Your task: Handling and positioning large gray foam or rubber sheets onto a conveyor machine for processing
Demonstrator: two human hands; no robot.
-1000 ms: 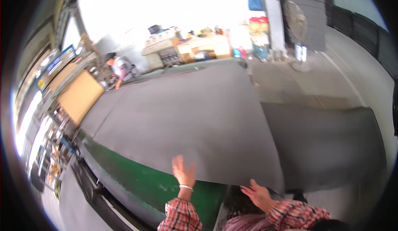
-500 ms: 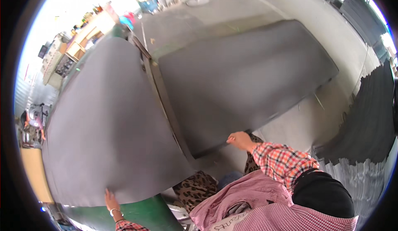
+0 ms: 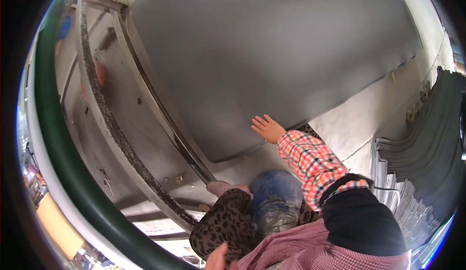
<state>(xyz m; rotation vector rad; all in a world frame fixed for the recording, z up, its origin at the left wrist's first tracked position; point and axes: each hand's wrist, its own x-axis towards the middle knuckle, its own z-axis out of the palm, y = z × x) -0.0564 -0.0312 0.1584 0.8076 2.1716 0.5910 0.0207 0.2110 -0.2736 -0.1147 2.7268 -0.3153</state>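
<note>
Right hand (image 3: 266, 128): fingers spread flat, palm pressed near the lower edge of the large grey felt-like sheet (image 3: 272, 51); nothing gripped. Left hand (image 3: 217, 259): only partly in view at the lower edge, state cannot be told. Risk: with flat contact only, the sheet may slip or crease under uneven pressure. The sheet lies beside a grey metal frame rail (image 3: 160, 110). Stacked dark grey sheets (image 3: 427, 139) stand to the right on pale concrete floor (image 3: 369, 114).

Your right hand (image 3: 266, 128) lies on a matt, smooth grey sheet (image 3: 272, 51) | metal frame (image 3: 121, 139): scuffed, rough-edged | sleeve (image 3: 310, 161): checked cloth
</note>
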